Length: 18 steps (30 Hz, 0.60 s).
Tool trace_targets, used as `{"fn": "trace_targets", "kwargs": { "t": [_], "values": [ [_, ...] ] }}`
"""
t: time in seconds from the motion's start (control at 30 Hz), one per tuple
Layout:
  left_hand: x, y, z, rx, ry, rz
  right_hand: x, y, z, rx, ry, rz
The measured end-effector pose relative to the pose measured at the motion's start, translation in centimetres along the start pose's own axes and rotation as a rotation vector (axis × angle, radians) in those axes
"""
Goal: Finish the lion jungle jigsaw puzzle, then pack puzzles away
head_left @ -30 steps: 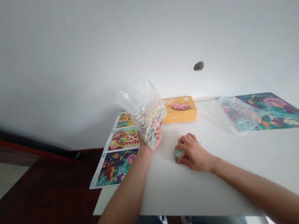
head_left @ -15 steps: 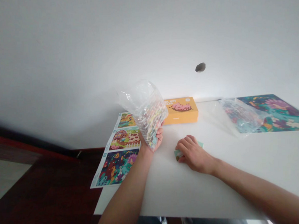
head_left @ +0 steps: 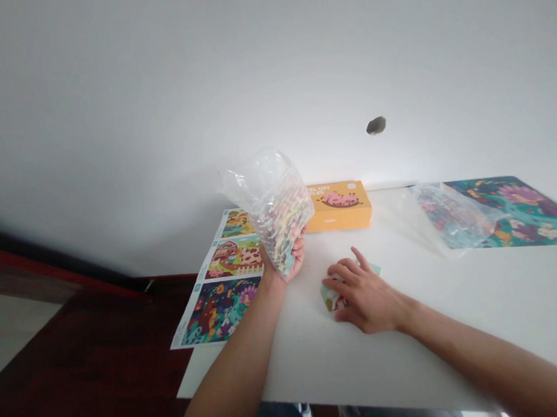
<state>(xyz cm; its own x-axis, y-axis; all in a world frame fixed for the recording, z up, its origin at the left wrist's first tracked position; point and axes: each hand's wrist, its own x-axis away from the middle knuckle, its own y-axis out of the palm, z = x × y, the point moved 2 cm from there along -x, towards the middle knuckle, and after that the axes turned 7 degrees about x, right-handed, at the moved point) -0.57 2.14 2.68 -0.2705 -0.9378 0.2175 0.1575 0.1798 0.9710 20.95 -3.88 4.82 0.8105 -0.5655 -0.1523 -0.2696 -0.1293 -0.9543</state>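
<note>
My left hand (head_left: pixel 288 258) is closed round the bottom of a clear plastic bag (head_left: pixel 273 205) full of small coloured puzzle pieces, held upright above the white table (head_left: pixel 454 311). My right hand (head_left: pixel 363 294) rests palm down on the table to the right of it, fingers spread over a few loose puzzle pieces (head_left: pixel 332 298), one of which shows at its fingertips and another (head_left: pixel 375 268) behind the fingers.
A sheet of colourful picture panels (head_left: pixel 219 281) hangs over the table's left edge. An orange box (head_left: pixel 339 205) lies at the back by the wall. A second clear bag of pieces (head_left: pixel 449 223) lies on a finished puzzle picture (head_left: pixel 519 209) at the right.
My right hand has slid slightly toward me and its fingers have spread, uncovering more of the piece under them. The bag in my left hand has barely moved.
</note>
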Motion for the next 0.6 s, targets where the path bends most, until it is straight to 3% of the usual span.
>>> {"fn": "trace_targets", "kwargs": {
  "t": [0.3, 0.6],
  "values": [
    [0.04, 0.06, 0.04, 0.000, 0.006, 0.017, -0.36, 0.10, 0.30, -0.083, 0.027, 0.012],
    [-0.17, -0.34, 0.35, -0.007, 0.023, -0.019, -0.30, -0.33, -0.44, -0.080, -0.174, 0.150]
  ]
}}
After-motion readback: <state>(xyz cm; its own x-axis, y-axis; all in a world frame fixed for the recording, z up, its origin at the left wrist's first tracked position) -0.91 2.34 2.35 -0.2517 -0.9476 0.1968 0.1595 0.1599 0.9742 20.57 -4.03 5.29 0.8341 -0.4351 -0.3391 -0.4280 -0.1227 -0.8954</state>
